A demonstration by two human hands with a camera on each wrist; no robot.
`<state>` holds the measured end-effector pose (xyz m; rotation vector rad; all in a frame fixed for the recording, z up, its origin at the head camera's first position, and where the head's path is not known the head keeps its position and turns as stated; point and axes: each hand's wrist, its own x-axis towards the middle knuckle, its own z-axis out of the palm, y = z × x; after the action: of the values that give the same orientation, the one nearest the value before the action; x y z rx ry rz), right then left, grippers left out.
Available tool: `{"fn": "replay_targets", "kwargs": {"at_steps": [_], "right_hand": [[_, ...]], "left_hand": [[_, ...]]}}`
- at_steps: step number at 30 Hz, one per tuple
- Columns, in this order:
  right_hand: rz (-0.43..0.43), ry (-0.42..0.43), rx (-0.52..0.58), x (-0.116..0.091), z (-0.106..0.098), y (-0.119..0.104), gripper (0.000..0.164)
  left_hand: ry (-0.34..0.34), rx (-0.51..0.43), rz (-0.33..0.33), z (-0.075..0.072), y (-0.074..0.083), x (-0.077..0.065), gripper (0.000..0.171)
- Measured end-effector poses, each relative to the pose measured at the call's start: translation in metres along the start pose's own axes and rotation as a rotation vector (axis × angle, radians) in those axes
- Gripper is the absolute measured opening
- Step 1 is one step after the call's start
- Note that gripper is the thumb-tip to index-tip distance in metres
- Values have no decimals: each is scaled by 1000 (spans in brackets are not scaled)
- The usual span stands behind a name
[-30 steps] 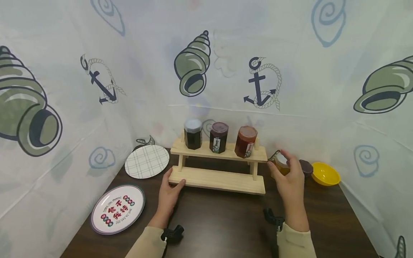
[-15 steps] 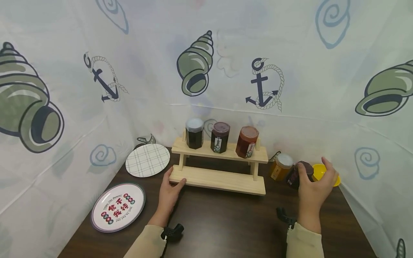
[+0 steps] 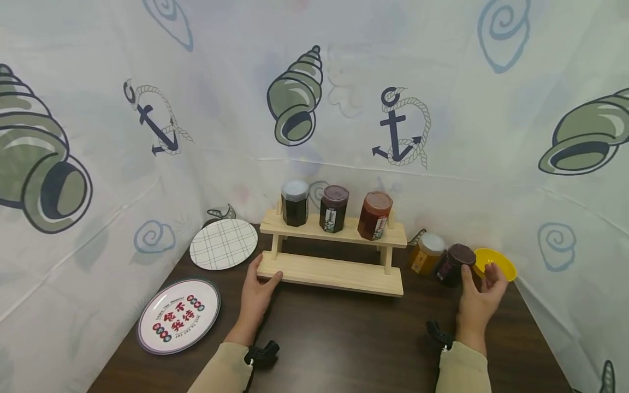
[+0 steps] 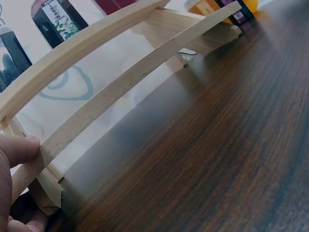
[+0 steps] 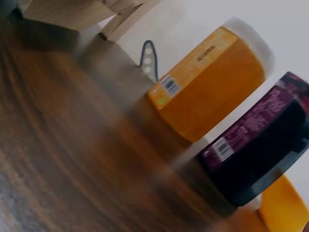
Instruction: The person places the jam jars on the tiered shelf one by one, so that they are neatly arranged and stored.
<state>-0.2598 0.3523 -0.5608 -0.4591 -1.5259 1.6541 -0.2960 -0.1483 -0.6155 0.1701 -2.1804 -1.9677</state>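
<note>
In the head view my left hand grips the left end of the lower step of a two-step wooden display stand. The left wrist view shows its thumb against the board, other fingers curled beneath. My right hand is beside a dark jar with a purple lid, thumb near the lid and fingers loosely bent. Whether the thumb touches it I cannot tell. Left of that jar stands an amber jar with a white lid; both appear upright on the table in the right wrist view.
Along the upper step stand a dark jar with a white lid, a purple-lidded jar and a red-brown jar. A yellow bowl sits behind my right hand. At left lie a checked plate and a printed plate.
My right hand let go of the amber jar and moved right to the purple-lidded jar, then drew slightly back from it. The left hand has kept its grip on the stand.
</note>
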Motion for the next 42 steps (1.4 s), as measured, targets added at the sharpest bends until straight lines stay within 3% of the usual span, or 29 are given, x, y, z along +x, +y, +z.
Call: {"fn": "replay_targets", "kwargs": {"at_steps": [9, 19, 27, 32, 35, 38, 42], "right_hand": [[42, -35, -70, -1, 7, 4, 78], [141, -143, -186, 14, 2, 43, 94], [228, -227, -264, 12, 4, 46, 94], [225, -225, -288, 12, 5, 48, 94], [201, -209, -299, 11, 5, 50, 91], [173, -182, -314, 9, 5, 50, 85], [196, -167, -288, 9, 6, 50, 82]], "left_hand": [[9, -10, -2, 1, 1, 0, 87], [-2, -24, -38, 5, 23, -7, 84], [2, -14, -7, 3, 1, 0, 88], [-4, -15, 6, 1, -2, 1, 88], [-5, -24, -9, 1, 12, -5, 86], [-5, -31, -29, 2, 16, -6, 85], [0, -16, -35, 2, 3, 1, 86]]}}
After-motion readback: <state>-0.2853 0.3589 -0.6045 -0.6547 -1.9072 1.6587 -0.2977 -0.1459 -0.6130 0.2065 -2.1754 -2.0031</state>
